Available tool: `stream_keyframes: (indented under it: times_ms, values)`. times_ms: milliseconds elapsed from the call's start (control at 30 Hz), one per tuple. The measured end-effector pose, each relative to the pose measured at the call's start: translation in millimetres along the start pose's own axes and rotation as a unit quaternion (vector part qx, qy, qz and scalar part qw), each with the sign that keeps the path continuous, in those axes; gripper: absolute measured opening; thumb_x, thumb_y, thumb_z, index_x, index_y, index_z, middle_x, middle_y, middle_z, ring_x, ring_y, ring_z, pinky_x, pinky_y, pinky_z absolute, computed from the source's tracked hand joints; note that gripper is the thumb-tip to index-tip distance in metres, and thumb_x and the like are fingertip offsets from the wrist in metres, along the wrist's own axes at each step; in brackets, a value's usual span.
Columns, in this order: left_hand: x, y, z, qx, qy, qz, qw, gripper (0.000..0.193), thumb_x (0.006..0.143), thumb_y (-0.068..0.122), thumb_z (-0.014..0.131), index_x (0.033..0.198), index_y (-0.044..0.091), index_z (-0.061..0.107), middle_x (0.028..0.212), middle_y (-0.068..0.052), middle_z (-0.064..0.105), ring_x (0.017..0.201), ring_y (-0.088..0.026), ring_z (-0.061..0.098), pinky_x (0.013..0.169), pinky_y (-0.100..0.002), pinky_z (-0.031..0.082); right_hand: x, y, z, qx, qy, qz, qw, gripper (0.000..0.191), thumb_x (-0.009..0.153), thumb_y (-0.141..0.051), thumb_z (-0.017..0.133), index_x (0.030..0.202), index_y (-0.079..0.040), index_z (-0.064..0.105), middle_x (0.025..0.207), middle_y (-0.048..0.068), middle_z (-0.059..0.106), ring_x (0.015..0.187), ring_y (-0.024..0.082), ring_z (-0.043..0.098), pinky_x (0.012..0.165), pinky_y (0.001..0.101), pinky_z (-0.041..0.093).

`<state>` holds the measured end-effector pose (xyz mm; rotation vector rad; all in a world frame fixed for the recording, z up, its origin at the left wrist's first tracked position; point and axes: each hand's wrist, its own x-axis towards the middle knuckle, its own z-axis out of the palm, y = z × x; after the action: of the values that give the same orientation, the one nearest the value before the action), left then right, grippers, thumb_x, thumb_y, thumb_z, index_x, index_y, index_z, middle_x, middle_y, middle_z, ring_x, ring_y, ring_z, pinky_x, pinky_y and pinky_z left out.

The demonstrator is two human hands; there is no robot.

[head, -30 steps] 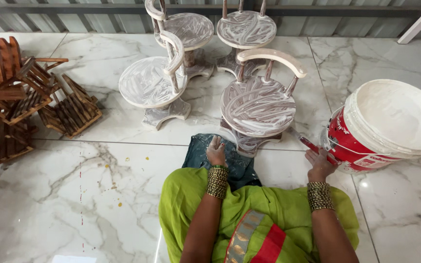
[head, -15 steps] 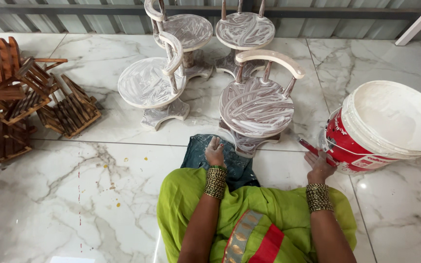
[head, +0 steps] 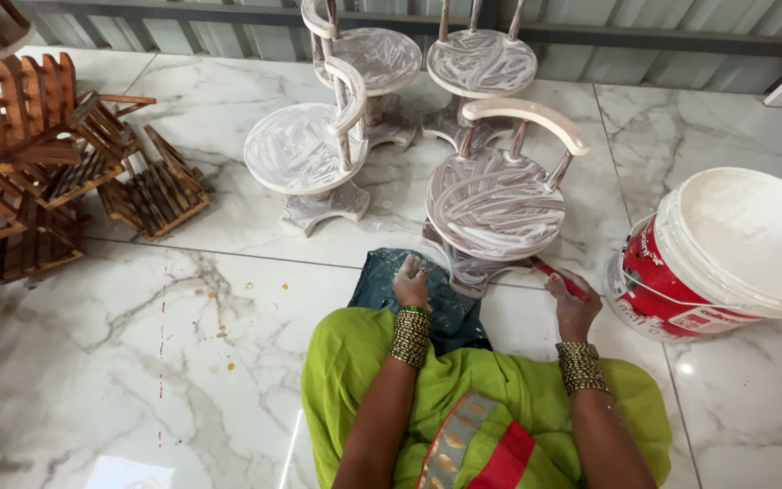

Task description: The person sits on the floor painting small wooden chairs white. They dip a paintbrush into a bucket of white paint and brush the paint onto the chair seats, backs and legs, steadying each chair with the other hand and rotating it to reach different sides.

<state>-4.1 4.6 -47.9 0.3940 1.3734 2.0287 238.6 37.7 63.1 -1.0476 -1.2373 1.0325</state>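
Left hand (head: 411, 281) rests loosely curled at the primed stool (head: 492, 204) base; right hand (head: 574, 308) grips a red-handled brush (head: 558, 277) — probably; white bucket (head: 735, 249) just beside, wooden racks (head: 38, 163) well apart.
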Motion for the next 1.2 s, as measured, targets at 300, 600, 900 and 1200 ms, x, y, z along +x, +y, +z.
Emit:
stream_keyframes:
  times_ms: [300,600,900,1200]
  values:
    - [-1.4,3.3,3.4,-0.026,-0.010,0.016,0.999,0.060,0.086,-0.017,0.056,0.145,-0.013,0.045,0.143,-0.024,0.059,0.135,-0.027,0.058,0.105,-0.033,0.051,-28.9,6.1,6.0,0.009,-0.094,-0.013,0.995,0.021,0.098,-0.003,0.064,0.114,0.010,0.070,0.094,0.010,0.074,0.076,0.016,0.072,0.074,0.0269,0.061]
    - [-0.2,-6.5,6.2,-0.002,-0.005,0.009,1.000,0.059,0.087,-0.016,0.056,0.145,-0.012,0.047,0.141,-0.024,0.062,0.133,-0.026,0.060,0.104,-0.030,0.051,-43.4,13.2,20.4,-0.116,-0.088,-0.095,0.985,0.020,0.095,-0.002,0.068,0.113,0.005,0.074,0.093,0.011,0.075,0.076,0.015,0.071,0.073,0.0264,0.057]
    - [1.2,-18.7,11.3,-0.023,-0.004,-0.016,1.000,0.059,0.089,-0.016,0.056,0.146,-0.011,0.046,0.144,-0.023,0.059,0.132,-0.026,0.060,0.105,-0.032,0.050,-51.6,-6.9,61.8,-0.248,-0.151,-0.252,0.923,0.024,0.093,-0.009,0.073,0.116,-0.002,0.075,0.099,0.018,0.075,0.088,0.028,0.073,0.079,0.0344,0.056]
    - [4.7,-26.3,16.8,-0.059,0.001,-0.029,0.998,0.062,0.087,-0.018,0.054,0.147,-0.011,0.044,0.145,-0.022,0.058,0.133,-0.025,0.059,0.105,-0.031,0.050,-34.8,-17.9,116.0,-0.208,-0.195,-0.225,0.932,0.025,0.095,-0.014,0.070,0.117,-0.002,0.074,0.109,0.019,0.076,0.098,0.029,0.075,0.086,0.0360,0.056]
